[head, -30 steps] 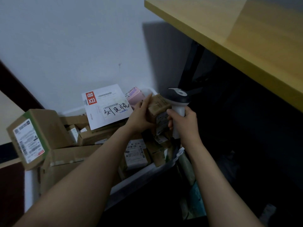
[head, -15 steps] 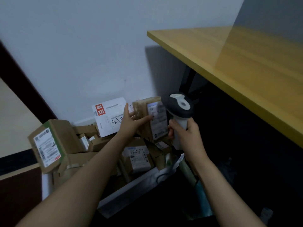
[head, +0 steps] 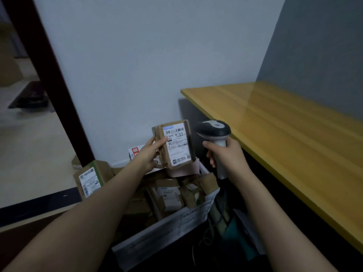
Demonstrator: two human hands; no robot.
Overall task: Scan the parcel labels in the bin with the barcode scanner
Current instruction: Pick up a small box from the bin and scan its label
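Observation:
My left hand (head: 150, 154) holds a small brown parcel (head: 175, 144) upright above the bin, its white barcode label (head: 177, 145) turned toward me. To its right, my right hand (head: 225, 154) grips the white handle of a barcode scanner (head: 214, 130), whose dark head points left at the parcel, a short gap away. Below them the white bin (head: 176, 224) is full of several brown parcels with labels. A larger green-edged box (head: 91, 178) leans at the bin's left side.
A yellow wooden table (head: 294, 138) runs along the right, its edge close to my right hand. A white wall stands behind the bin. A dark red door frame (head: 51, 81) is at the left, with pale floor beyond. Cables and a teal object lie under the table.
My left hand has raised the parcel and turned its label upright toward me. The scanner has come up level with it. The camera view has tilted upward.

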